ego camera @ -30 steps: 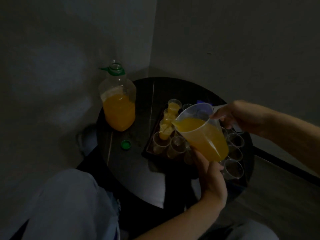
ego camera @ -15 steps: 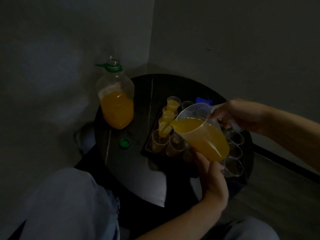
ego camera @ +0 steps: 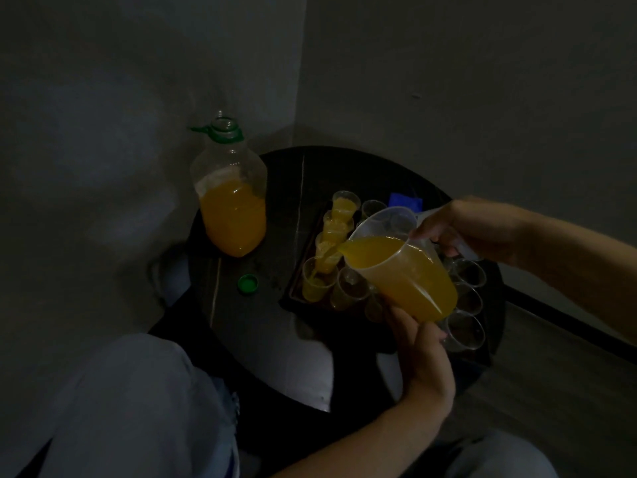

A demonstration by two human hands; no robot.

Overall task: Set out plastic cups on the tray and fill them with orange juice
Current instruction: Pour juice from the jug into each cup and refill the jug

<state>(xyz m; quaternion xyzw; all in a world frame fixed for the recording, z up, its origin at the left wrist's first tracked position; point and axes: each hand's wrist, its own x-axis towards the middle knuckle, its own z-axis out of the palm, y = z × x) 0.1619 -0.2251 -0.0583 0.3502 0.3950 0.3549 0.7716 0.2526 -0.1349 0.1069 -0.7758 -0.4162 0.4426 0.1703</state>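
- One head-worn camera looked forward and steeply down from above the person's knees [ego camera: 131, 391] onto a round table [ego camera: 275, 188] in a wall corner.
- It sat near, with the left hand [ego camera: 418, 353], right hand [ego camera: 472, 229] and jug [ego camera: 406, 274] large at lower right.

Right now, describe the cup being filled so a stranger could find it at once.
On the round black table, a dark tray holds rows of clear cups. The cup stands at the tray's near left corner, under the jug's spout. It alone has juice streaming into it.
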